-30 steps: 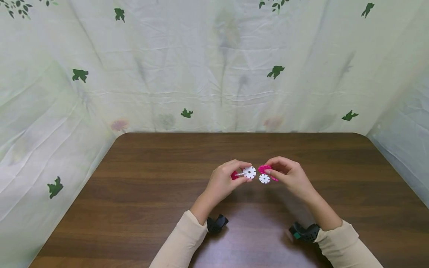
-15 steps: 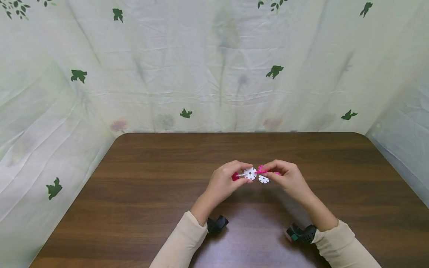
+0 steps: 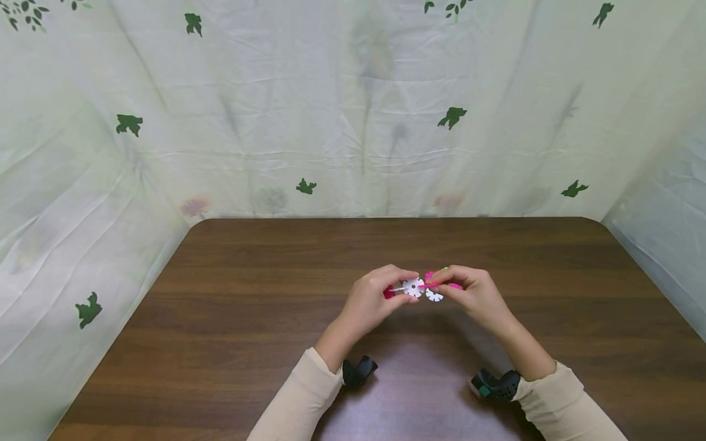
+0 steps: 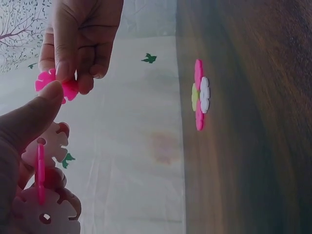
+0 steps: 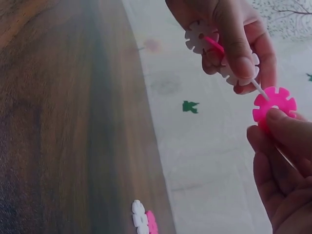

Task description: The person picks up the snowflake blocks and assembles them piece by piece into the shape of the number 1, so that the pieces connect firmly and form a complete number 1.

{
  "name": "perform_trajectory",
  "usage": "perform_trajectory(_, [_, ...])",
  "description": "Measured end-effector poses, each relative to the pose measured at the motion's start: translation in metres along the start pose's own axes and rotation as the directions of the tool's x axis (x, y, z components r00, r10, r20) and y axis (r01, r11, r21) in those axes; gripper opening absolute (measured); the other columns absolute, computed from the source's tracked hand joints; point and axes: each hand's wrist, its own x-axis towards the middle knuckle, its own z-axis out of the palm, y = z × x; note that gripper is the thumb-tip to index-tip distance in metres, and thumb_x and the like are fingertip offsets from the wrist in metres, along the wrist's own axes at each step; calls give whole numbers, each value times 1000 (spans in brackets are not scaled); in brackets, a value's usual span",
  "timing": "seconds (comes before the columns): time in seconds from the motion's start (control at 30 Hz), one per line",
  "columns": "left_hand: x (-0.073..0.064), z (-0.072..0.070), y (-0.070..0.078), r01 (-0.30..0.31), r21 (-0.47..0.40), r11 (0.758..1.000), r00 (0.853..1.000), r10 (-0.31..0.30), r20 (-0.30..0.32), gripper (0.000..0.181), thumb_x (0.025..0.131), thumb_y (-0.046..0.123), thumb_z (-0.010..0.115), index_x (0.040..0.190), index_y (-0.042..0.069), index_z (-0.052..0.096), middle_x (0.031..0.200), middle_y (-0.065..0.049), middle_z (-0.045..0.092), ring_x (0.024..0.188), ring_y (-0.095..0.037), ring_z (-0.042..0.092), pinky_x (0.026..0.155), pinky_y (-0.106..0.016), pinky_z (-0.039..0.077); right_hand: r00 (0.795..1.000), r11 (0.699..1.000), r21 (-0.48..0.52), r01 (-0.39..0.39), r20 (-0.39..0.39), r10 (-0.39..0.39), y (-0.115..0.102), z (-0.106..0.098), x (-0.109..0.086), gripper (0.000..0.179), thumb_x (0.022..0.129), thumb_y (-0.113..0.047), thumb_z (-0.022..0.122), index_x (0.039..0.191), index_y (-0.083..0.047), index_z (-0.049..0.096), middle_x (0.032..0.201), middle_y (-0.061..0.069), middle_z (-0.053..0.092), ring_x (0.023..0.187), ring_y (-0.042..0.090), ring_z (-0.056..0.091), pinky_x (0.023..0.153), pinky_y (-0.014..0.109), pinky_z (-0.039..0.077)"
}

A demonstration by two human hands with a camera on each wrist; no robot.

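Observation:
My left hand (image 3: pixel 366 294) holds a short chain of notched plastic discs between thumb and fingers. A white snowflake disc (image 3: pixel 413 288) is at its right end, and a white disc (image 5: pixel 196 37) and a pink disc (image 4: pixel 41 168) show further along. With thumb and fingertips my right hand (image 3: pixel 473 293) pinches another pink snowflake disc (image 5: pixel 274 103). That disc is edge-on in the head view, its rim meeting the chain's end disc at a right angle. How deep the slots mesh cannot be told. My fingers partly hide both pieces.
On the brown table (image 3: pixel 265 318) beyond my hands lie several loose-looking discs close together: a white disc (image 4: pixel 204 95), pink discs (image 4: pixel 199 73) and a yellow-green disc (image 4: pixel 194 97). A pale printed curtain (image 3: pixel 353 122) hangs behind the far edge.
The pink disc in my right hand has turned from face-on to edge-on and moved left against the white disc. My left hand has shifted slightly right.

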Motion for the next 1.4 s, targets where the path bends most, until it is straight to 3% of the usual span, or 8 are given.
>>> perform_trajectory(0.27, [0,-1,-3,2,-10,1000,1000,-2,-7,36,70,21,77,104,12,67,88,5,62,70,-4,49,58,-16,40,998,999,31,-38,45,37,1,-4,-1,19,76,14,62,94,8,61,88,16,61,69,18,57,55,26,49])
perform_trajectory(0.53, [0,-2,-4,15,-28,999,1000,-15,-3,41,69,23,78,107,12,65,94,5,63,72,-3,49,60,-16,41,1000,999,-35,-26,0,26,-2,-5,-1,18,74,14,63,88,4,62,82,10,61,66,16,52,51,24,44])
perform_trajectory(0.77, [0,-3,-5,25,-28,999,1000,-25,2,44,69,23,79,109,12,65,102,4,63,93,-4,55,78,-17,42,998,997,-62,-54,-15,53,-3,-4,-1,15,74,12,64,86,3,61,76,11,60,59,13,51,48,26,43])
perform_trajectory(1.03, [1,-3,-1,-30,5,1000,999,30,-11,43,68,23,79,107,10,65,100,3,64,91,-7,58,78,-29,40,993,989,81,-121,16,120,19,1,-5,13,78,8,63,90,4,60,75,11,61,63,15,60,56,28,50])
perform_trajectory(1.2, [1,-2,2,-56,59,997,998,57,-13,42,69,24,78,107,11,64,96,3,63,86,-10,58,73,-28,38,981,967,167,-192,37,189,21,6,-6,14,81,1,63,93,7,59,77,12,61,66,22,62,61,37,51])
perform_trajectory(1.4, [1,1,3,-102,172,980,994,108,-27,38,70,25,78,103,13,65,90,4,62,82,-8,56,66,-24,39,969,929,275,-248,68,238,19,12,-6,17,83,2,60,94,14,54,75,9,60,67,17,63,66,44,50])
